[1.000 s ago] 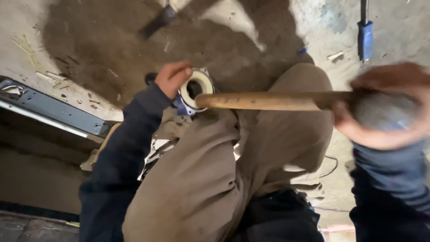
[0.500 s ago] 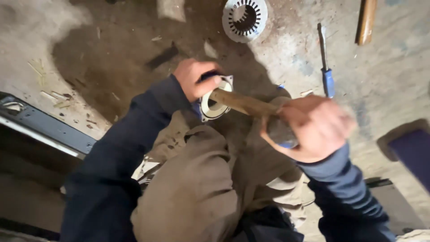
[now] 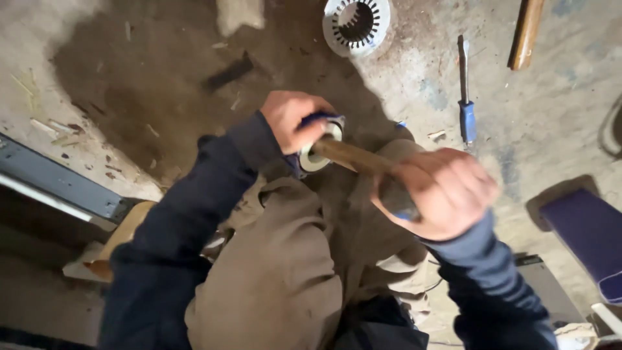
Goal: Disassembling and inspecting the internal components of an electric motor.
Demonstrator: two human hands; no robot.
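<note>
Two hands work close together over the person's lap, above a rough concrete floor that is stained dark near the top middle of the view. Largest in the view are the person's legs in tan trousers, bent up under the hands, and the dark blue sleeves on both arms. A grey metal rail lies along the left edge of the floor, and a purple flat object rests at the right edge. The right hand is closed in a fist around the thick end of a wooden handle, which runs up and to the left from the fist. The far end of this handle meets a round white part with a blue edge, which sits just above the knee. The left hand is curled over the top of this white part and grips it, so the part is partly hidden by the fingers. Further away on the floor, near the top, stands a round white ring with slots inside it. To the right of it lies a screwdriver with a blue handle, and near the top right corner lies a brown wooden stick, well apart from both hands.
</note>
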